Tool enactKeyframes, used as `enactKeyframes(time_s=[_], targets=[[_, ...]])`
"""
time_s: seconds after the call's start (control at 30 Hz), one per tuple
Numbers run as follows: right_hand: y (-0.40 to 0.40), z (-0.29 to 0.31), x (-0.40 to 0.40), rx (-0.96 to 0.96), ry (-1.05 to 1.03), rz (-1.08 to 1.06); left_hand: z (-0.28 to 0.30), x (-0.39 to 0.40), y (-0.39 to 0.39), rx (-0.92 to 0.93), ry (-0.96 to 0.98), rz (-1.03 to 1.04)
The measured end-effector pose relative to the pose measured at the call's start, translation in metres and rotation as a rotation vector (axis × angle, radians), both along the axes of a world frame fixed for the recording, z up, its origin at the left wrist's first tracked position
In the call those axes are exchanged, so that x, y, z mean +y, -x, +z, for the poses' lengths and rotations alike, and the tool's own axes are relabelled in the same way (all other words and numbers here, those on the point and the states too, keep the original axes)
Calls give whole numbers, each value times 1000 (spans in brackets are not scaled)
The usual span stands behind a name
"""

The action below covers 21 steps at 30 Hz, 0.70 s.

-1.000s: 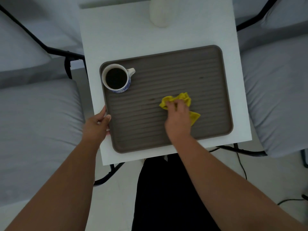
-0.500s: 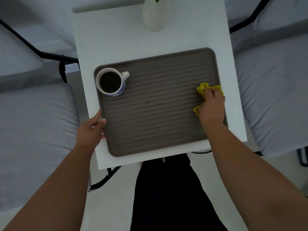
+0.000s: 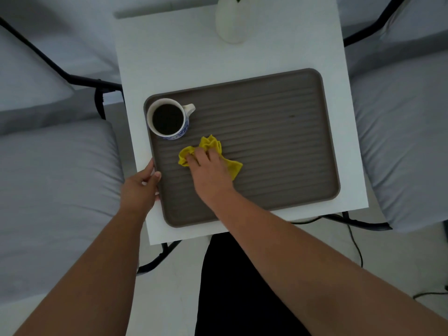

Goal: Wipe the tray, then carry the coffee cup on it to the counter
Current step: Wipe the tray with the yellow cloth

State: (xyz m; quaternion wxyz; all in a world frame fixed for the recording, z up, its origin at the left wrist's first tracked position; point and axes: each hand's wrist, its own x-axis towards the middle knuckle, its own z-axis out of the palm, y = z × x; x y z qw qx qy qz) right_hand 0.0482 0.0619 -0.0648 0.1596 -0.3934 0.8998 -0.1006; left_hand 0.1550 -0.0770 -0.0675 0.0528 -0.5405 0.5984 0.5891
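At far left, grey cushion (image 3: 55,166) beside the white table (image 3: 169,57), black frame between them. Left hand (image 3: 139,190) grips the tray (image 3: 278,146) at its left rim, fingers curled over the edge, thumb side partly hidden so grip depth is hard to judge. Tray is brown, ribbed, lies flat on the table. Coffee cup (image 3: 168,119) sits in the tray's far-left corner, full of dark coffee, handle pointing right, blue pattern on the wall. Just right and near of the cup: yellow cloth (image 3: 211,151), bunched, pressed to the ribs by the right hand (image 3: 209,169), fingers bent down over it and holding it. Cloth is close to the cup base but apart from it. A small dark spot (image 3: 292,116) shows on the tray's right half, possibly a stain not yet wiped. White vase (image 3: 234,20) stands at the table's far edge. Grey cushion at far right too. Step judged: wiping, carry not started. Risk: a stroke toward the cup could knock it and slop coffee onto the tray; pushing hard could also slide the tray if the left grip is light.
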Motion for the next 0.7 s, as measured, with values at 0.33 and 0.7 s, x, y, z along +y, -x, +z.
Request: enactKeyframes(time_s=[0.33, 0.7], targets=[[111, 0, 118, -98, -170, -332, 2, 3, 1, -11, 16, -8], [106, -5, 93, -6, -113, -679, -2, 3, 1, -27, 30, -3]])
